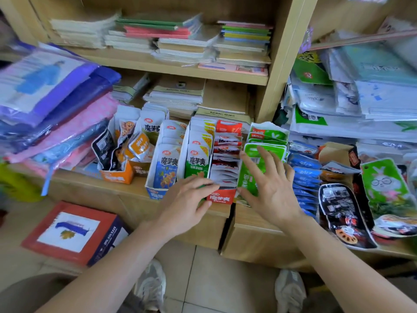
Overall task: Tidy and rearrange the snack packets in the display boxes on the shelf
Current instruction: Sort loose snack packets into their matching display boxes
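Note:
A row of display boxes stands on the wooden shelf. A blue box (155, 192) holds white-and-blue packets (168, 168), beside it stand green-fronted packets (197, 163), and a red box (220, 197) holds red-and-white packets (226, 163). Right of that is a stack of bright green packets (261, 152). My left hand (184, 203) lies with straight fingers against the front of the green-fronted packets and the red box. My right hand (268, 184) is spread open over the bright green packets, fingers splayed, holding nothing.
An orange box (117, 176) of mixed packets stands at the left. Blue packets (304, 175) and large black and green bags (345, 213) lie at the right. Stacks of notebooks fill the upper shelves, plastic-wrapped goods pile at the left. A red-framed box (72, 231) sits on the floor.

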`<state>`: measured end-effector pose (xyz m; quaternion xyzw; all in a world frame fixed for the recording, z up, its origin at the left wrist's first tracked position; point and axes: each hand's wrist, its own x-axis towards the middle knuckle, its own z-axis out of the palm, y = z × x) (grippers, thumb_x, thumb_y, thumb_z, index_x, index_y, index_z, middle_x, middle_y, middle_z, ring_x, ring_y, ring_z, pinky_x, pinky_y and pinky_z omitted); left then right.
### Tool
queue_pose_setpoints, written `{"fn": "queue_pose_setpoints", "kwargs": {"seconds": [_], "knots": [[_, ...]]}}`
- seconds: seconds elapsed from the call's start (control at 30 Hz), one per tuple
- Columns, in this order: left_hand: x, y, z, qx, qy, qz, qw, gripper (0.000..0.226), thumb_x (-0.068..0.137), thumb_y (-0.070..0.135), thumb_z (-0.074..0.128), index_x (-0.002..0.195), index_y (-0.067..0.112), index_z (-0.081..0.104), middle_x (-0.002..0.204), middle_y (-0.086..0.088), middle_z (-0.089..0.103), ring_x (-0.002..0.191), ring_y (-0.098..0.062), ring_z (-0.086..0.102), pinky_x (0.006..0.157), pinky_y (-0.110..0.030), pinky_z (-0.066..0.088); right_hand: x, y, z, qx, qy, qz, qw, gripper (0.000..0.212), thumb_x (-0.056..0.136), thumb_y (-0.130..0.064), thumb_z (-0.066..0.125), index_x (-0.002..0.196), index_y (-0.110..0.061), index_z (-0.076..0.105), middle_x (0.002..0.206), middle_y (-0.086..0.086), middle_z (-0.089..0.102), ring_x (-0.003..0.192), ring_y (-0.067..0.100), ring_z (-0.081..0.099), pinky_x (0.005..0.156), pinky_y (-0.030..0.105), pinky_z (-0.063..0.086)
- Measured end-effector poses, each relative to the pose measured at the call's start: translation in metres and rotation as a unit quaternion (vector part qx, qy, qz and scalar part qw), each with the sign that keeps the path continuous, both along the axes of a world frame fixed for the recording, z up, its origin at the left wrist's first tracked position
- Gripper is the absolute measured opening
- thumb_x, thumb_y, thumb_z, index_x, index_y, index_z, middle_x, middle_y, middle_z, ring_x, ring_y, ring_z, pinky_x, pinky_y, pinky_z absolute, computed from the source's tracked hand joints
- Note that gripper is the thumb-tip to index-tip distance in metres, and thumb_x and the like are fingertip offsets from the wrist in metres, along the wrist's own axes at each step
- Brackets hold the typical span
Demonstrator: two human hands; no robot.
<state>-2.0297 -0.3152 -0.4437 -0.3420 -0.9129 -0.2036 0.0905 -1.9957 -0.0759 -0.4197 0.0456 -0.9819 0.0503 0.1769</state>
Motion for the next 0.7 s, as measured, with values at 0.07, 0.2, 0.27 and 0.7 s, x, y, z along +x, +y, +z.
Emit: {"fn": "queue_pose_setpoints", "kwargs": {"seconds": [0.07, 0.2, 0.27, 0.7], "knots": [[-0.001, -0.002, 0.002, 0.0, -0.006, -0.012, 1.0, 0.048, 0.097, 0.032, 0.063, 0.144, 0.031, 0.054, 0.144, 0.013, 0.056, 0.136, -0.012, 0.046, 0.113, -0.036, 0.039, -0.002, -0.006, -0.002, 0.01, 0.006, 0.009, 1.0, 0.077, 0.086, -0.049, 0.065, 0.153, -0.033, 0.03, 0.158, 0.009, 0.027, 0.141, 0.04, 0.028, 0.103, 0.06, 0.032], [0.0, -0.012, 0.007, 0.046, -0.02, -0.025, 0.998, 0.049, 0.094, 0.028, 0.068, 0.142, 0.028, 0.056, 0.141, 0.012, 0.058, 0.133, -0.006, 0.049, 0.113, -0.029, 0.037, -0.002, -0.019, 0.001, -0.003, 0.059, 0.037, 0.998, 0.062, 0.087, -0.037, 0.068, 0.144, -0.027, 0.047, 0.149, 0.007, 0.042, 0.13, 0.037, 0.038, 0.094, 0.052, 0.035], [-0.002, -0.025, 0.008, 0.091, -0.028, 0.003, 0.995, 0.044, 0.094, 0.027, 0.068, 0.137, 0.029, 0.061, 0.135, 0.013, 0.063, 0.127, -0.005, 0.054, 0.11, -0.028, 0.04, 0.0, -0.031, 0.002, -0.018, 0.084, 0.068, 0.994, 0.056, 0.085, -0.034, 0.07, 0.138, -0.025, 0.055, 0.142, 0.005, 0.048, 0.125, 0.034, 0.043, 0.088, 0.046, 0.034], [-0.044, -0.144, 0.014, 0.218, 0.082, 0.407, 0.883, 0.071, 0.08, 0.022, 0.077, 0.145, 0.014, 0.048, 0.144, -0.014, 0.045, 0.135, -0.034, 0.039, 0.11, -0.044, 0.034, -0.029, -0.148, -0.007, -0.142, 0.005, 0.231, 0.963, 0.037, 0.086, -0.029, 0.072, 0.122, -0.025, 0.066, 0.133, -0.003, 0.055, 0.118, 0.022, 0.053, 0.093, 0.04, 0.043]]}}
